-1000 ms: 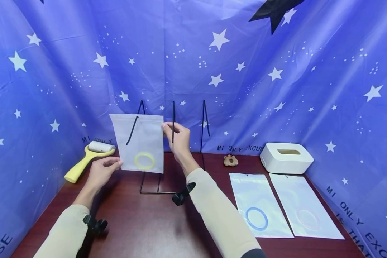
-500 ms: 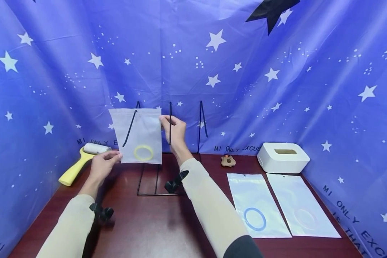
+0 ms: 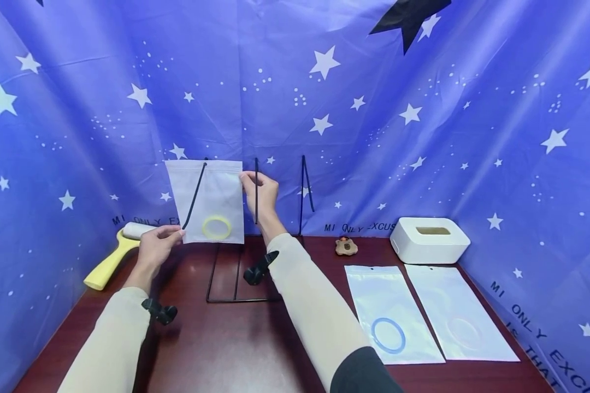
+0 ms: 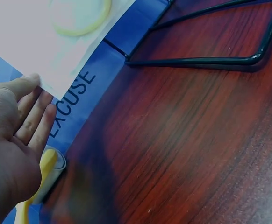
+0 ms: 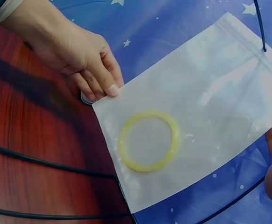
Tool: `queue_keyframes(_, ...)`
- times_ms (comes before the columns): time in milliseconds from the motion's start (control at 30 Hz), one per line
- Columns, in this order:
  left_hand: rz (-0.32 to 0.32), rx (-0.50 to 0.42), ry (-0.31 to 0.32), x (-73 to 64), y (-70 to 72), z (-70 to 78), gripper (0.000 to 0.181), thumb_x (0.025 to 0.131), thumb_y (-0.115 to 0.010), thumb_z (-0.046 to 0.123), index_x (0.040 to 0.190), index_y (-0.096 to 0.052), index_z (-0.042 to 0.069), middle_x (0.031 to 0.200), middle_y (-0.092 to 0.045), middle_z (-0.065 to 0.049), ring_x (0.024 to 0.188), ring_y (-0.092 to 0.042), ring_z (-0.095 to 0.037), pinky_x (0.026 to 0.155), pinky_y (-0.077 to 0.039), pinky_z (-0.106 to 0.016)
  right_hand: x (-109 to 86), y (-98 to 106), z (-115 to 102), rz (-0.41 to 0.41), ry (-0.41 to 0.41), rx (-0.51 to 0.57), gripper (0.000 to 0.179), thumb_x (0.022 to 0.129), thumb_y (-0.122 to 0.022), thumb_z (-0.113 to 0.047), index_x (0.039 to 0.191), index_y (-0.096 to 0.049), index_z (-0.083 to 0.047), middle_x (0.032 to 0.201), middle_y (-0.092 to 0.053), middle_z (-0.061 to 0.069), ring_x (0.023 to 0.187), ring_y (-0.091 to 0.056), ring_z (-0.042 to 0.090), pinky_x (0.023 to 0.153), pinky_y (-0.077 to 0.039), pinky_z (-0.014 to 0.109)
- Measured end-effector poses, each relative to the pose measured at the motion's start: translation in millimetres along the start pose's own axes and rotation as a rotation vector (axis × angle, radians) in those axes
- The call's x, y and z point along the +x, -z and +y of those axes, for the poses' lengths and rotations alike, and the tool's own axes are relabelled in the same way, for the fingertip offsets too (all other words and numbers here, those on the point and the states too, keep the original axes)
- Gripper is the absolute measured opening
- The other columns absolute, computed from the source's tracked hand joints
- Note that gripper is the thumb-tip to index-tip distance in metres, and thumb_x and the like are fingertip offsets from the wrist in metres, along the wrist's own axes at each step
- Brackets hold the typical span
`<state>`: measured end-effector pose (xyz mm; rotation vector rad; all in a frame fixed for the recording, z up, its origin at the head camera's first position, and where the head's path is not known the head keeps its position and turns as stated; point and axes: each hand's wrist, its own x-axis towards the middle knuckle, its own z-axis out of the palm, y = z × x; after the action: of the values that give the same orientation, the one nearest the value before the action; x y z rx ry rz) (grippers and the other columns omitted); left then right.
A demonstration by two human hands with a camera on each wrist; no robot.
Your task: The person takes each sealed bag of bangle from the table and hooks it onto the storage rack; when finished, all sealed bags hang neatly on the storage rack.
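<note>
A white translucent zip bag (image 3: 216,191) with a yellow ring (image 5: 175,135) inside hangs upright between both hands. The left prong (image 3: 195,194) of a black wire rack (image 3: 246,301) passes through the hole near its top edge. My left hand (image 3: 154,251) pinches the bag's lower left corner between thumb and fingers; the left wrist view shows the other fingers fairly straight. At the bag's upper right edge, my right hand (image 3: 261,196) pinches it, behind the rack's middle prong (image 3: 257,191). Only part of the right hand appears in the right wrist view.
Two more bags lie flat at right: one with a blue ring (image 3: 405,338), another bag (image 3: 462,305) with a pale pink ring. Behind them stands a white tissue box (image 3: 430,248). A small brown ornament (image 3: 346,247) lies nearby. A yellow-handled lint roller (image 3: 110,265) lies at left.
Both hands have moved the bag up and farther back along the left prong. More of that prong now shows in front of the bag. The view has shifted slightly.
</note>
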<state>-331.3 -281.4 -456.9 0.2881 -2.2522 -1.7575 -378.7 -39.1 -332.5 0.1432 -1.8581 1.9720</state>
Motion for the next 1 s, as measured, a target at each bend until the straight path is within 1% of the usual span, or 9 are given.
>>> queue_keyframes(267,0.013,0.078,-0.006,-3.3,8.3,0.3,0.047,0.096,-0.075,0.028,0.131,-0.067,-0.003,0.081,-0.065,0.029,0.074,-0.064,0.010,0.077,-0.057,-0.014,-5.9,-1.2,4.3,-0.023,0.064,0.014,0.015,0.092,-0.076,-0.012,0.102,-0.080,-0.001,0.093,-0.078,0.020,0.067,-0.061,0.003,0.066,-0.051,0.015)
queue_keyframes(367,0.049,0.065,-0.014,-7.1,9.5,0.9,0.046,0.096,-0.075,0.028,0.131,-0.067,-0.002,0.082,-0.064,0.030,0.077,-0.063,0.011,0.076,-0.056,-0.012,-6.5,5.4,7.6,-0.045,0.053,0.053,0.018,0.093,-0.075,-0.010,0.107,-0.078,0.000,0.099,-0.078,0.021,0.076,-0.070,0.011,0.073,-0.058,0.019)
queue_keyframes(433,0.078,0.009,0.003,-12.0,9.8,0.6,0.045,0.096,-0.075,0.026,0.131,-0.068,-0.001,0.085,-0.066,0.028,0.080,-0.064,0.010,0.077,-0.055,-0.010,-6.6,12.6,10.9,-0.070,0.042,0.061,0.019,0.093,-0.075,-0.008,0.110,-0.077,0.002,0.103,-0.078,0.022,0.084,-0.076,0.022,0.079,-0.062,0.025)
queue_keyframes(533,0.112,-0.078,0.036,-24.1,9.6,-0.3,0.041,0.097,-0.074,0.023,0.132,-0.069,0.002,0.094,-0.071,0.025,0.086,-0.065,0.010,0.081,-0.055,-0.009,-6.2,27.7,16.9,-0.122,0.038,0.083,0.022,0.094,-0.072,-0.003,0.114,-0.073,0.007,0.107,-0.075,0.029,0.098,-0.075,0.041,0.088,-0.063,0.036)
queue_keyframes(600,0.115,-0.096,0.043,-34.8,9.7,-0.7,0.041,0.097,-0.073,0.023,0.133,-0.068,0.003,0.099,-0.072,0.024,0.091,-0.064,0.011,0.083,-0.053,-0.007,-6.3,41.2,19.5,-0.155,0.044,0.068,0.023,0.095,-0.071,-0.002,0.115,-0.072,0.009,0.109,-0.074,0.031,0.102,-0.073,0.047,0.090,-0.063,0.038)
queue_keyframes(733,0.112,-0.007,-0.020,-57.6,10.3,0.2,0.042,0.097,-0.073,0.025,0.133,-0.069,0.003,0.096,-0.068,0.031,0.092,-0.061,0.016,0.081,-0.048,-0.004,-9.2,70.8,25.1,-0.208,0.062,0.045,0.026,0.095,-0.071,-0.003,0.118,-0.071,0.010,0.109,-0.073,0.032,0.102,-0.072,0.049,0.086,-0.063,0.030)
queue_keyframes(833,0.075,0.076,-0.088,-74.7,7.7,2.4,0.040,0.098,-0.073,0.027,0.130,-0.070,0.004,0.095,-0.068,0.032,0.090,-0.061,0.016,0.079,-0.049,-0.005,-13.8,95.0,29.3,-0.235,0.067,0.014,0.028,0.095,-0.072,-0.005,0.118,-0.070,0.011,0.108,-0.074,0.031,0.101,-0.073,0.049,0.084,-0.062,0.025)
queue_keyframes(933,0.000,0.144,-0.155,-89.9,1.4,3.5,0.037,0.097,-0.073,0.028,0.127,-0.072,0.006,0.105,-0.077,0.012,0.091,-0.062,0.016,0.078,-0.050,-0.006,-18.8,120.5,33.6,-0.239,0.050,-0.035,0.029,0.095,-0.072,-0.006,0.118,-0.070,0.011,0.108,-0.075,0.029,0.099,-0.075,0.044,0.082,-0.061,0.022)
queue_keyframes(1000,-0.063,0.184,-0.189,-96.1,-3.8,2.0,0.037,0.097,-0.074,0.028,0.127,-0.072,0.007,0.115,-0.078,-0.004,0.091,-0.061,0.017,0.079,-0.050,-0.005,-22.1,138.8,36.1,-0.239,0.030,-0.056,0.028,0.095,-0.073,-0.007,0.117,-0.072,0.009,0.110,-0.075,0.027,0.094,-0.078,0.032,0.083,-0.062,0.022)
